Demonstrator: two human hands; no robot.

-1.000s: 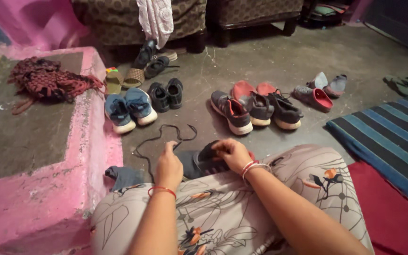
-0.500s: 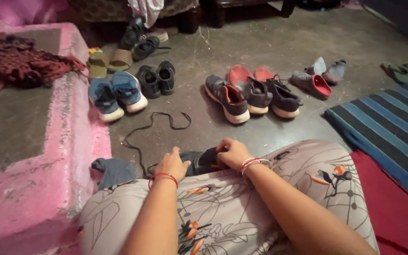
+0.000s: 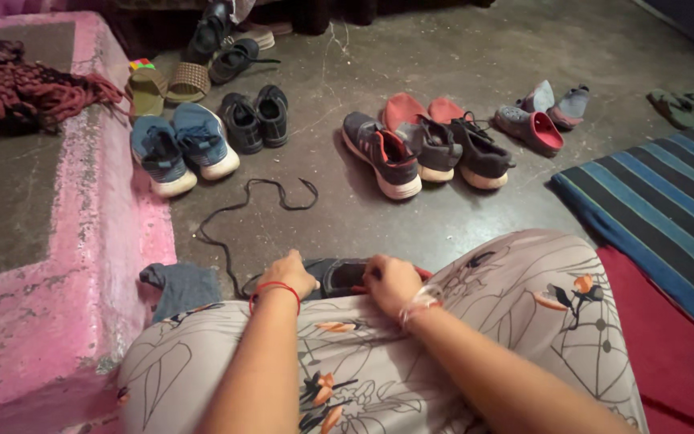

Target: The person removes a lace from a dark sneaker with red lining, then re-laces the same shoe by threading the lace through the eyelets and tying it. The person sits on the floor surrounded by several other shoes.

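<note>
- both hands have sunk lower toward the lap since the earlier frames, and the view has tilted down so the rows of shoes sit higher in the picture.
- left hand (image 3: 289,273), red thread at the wrist, rests knuckles-up on the near end of the dark shoe (image 3: 339,277), fingers curled over its edge; how tight the hold is cannot be told.
- right hand (image 3: 391,283), bangles at the wrist, is closed on the shoe's far side, fingers bent down into its opening.
- the shoe lies on the concrete floor (image 3: 459,217) just past the patterned lap (image 3: 411,354), between the two hands and mostly hidden by them.
- a loose black lace (image 3: 255,205) snakes across the floor from beside the left hand toward the blue sneakers (image 3: 178,149).
- a pink ledge (image 3: 114,241) stands to the left.
</note>
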